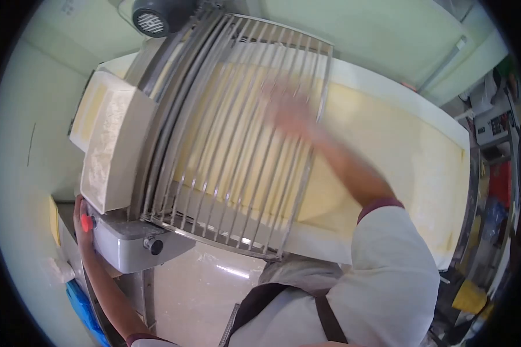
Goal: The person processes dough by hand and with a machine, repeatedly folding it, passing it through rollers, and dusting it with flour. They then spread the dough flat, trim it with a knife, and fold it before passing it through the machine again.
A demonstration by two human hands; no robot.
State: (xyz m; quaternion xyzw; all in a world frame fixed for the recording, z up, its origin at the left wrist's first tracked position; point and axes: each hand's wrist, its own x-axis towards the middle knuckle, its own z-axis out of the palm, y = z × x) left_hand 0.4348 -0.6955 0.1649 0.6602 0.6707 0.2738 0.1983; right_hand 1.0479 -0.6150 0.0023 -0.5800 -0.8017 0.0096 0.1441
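A wide sheet of pale yellow dough [382, 150] lies on the white belt of a rolling machine and runs under a metal bar guard [231, 144]. Over the right part of the guard is my right hand [286, 107], smeared by motion, so its fingers cannot be made out. My left hand [82, 217] is at the machine's grey control housing [124, 246], beside a red button [87, 223]. The housing and tray hide most of its fingers.
A white tray [107, 150] with flour stands on the machine's left side. Behind it is a dark motor [156, 17]. Shelves with equipment [493, 127] line the far right. A blue bag [87, 309] lies at the lower left.
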